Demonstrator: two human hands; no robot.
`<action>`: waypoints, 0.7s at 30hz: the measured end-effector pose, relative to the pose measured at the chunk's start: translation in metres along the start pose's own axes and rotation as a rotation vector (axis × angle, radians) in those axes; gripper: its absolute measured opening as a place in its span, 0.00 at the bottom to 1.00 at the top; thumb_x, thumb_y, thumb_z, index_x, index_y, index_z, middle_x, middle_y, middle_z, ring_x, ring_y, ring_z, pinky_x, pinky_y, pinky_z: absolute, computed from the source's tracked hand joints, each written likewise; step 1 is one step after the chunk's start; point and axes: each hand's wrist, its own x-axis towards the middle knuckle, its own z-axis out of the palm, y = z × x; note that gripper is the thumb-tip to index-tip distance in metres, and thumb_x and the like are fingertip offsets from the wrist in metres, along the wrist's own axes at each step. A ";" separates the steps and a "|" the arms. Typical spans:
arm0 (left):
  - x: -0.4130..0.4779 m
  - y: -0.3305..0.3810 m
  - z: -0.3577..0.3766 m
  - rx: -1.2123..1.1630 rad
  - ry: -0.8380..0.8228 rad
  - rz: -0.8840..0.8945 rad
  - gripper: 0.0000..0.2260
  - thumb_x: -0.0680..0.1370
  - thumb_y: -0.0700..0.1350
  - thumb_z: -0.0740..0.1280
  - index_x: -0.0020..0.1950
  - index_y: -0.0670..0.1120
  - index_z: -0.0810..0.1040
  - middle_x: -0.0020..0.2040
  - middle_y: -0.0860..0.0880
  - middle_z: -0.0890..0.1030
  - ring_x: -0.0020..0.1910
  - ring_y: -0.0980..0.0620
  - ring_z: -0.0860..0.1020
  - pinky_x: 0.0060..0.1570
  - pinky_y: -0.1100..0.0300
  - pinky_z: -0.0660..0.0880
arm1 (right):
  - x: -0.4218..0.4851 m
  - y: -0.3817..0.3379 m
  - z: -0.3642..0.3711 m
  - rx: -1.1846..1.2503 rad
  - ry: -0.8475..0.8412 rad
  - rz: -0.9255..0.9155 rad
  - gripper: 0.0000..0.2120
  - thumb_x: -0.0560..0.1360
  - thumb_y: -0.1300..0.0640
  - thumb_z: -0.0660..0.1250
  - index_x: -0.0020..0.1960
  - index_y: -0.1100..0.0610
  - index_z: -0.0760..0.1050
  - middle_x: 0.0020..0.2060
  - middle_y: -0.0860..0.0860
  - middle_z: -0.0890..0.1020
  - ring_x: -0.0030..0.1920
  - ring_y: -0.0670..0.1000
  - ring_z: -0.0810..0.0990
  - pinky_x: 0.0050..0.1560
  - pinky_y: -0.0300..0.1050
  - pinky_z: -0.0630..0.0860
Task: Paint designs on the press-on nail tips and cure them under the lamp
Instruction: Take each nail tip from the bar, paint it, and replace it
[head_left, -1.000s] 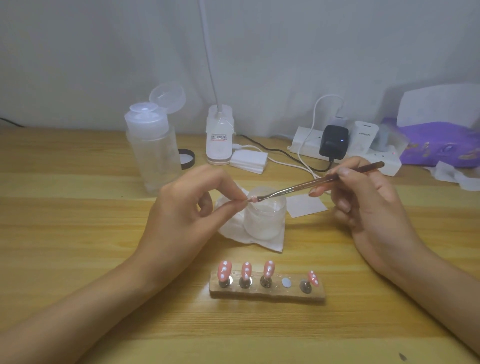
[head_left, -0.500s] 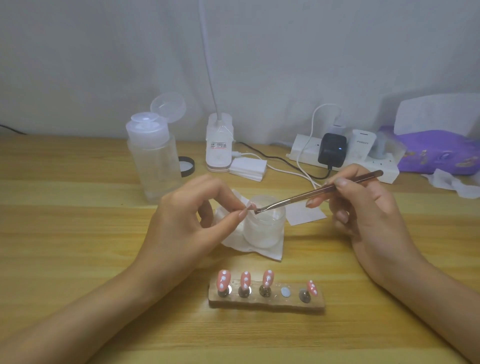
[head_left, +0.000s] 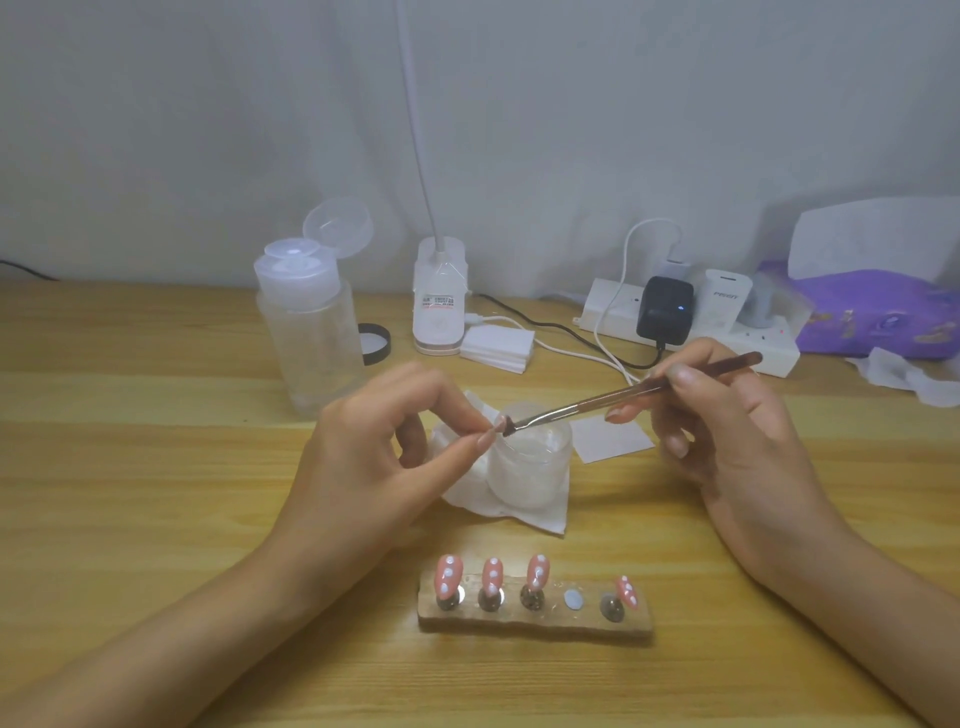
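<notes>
The left hand (head_left: 374, 457) pinches something small at its fingertips, too blurred to name. The right hand (head_left: 727, 415) grips a brush (head_left: 623, 397), tip touching that pinch. Four painted nail tips (head_left: 493, 574) stand on a holder (head_left: 535, 616) below both hands.

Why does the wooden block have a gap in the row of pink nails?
One spot on the wooden holder is bare: the fourth disc has no nail tip, unlike the four pink nails. The left hand pinches something tiny at the brush tip, perhaps the missing nail.
</notes>
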 end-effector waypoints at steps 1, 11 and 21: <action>0.000 0.000 0.000 0.007 -0.003 0.002 0.05 0.73 0.46 0.73 0.39 0.54 0.79 0.41 0.62 0.79 0.29 0.56 0.70 0.34 0.74 0.64 | 0.000 0.001 0.000 -0.009 0.018 0.005 0.08 0.80 0.57 0.60 0.43 0.51 0.69 0.36 0.56 0.85 0.28 0.45 0.65 0.27 0.34 0.62; 0.000 0.000 0.001 -0.009 -0.011 0.009 0.05 0.74 0.47 0.73 0.40 0.55 0.79 0.41 0.61 0.79 0.29 0.55 0.70 0.33 0.74 0.64 | 0.005 -0.009 -0.016 -0.063 0.045 -0.232 0.05 0.74 0.57 0.62 0.39 0.54 0.70 0.28 0.56 0.81 0.23 0.46 0.61 0.24 0.35 0.60; -0.001 -0.002 -0.001 -0.021 -0.019 0.022 0.06 0.73 0.54 0.70 0.40 0.54 0.79 0.41 0.59 0.78 0.30 0.54 0.70 0.34 0.74 0.65 | 0.004 -0.013 -0.021 -0.155 -0.099 -0.535 0.08 0.72 0.63 0.58 0.45 0.52 0.72 0.37 0.56 0.81 0.28 0.53 0.71 0.29 0.36 0.66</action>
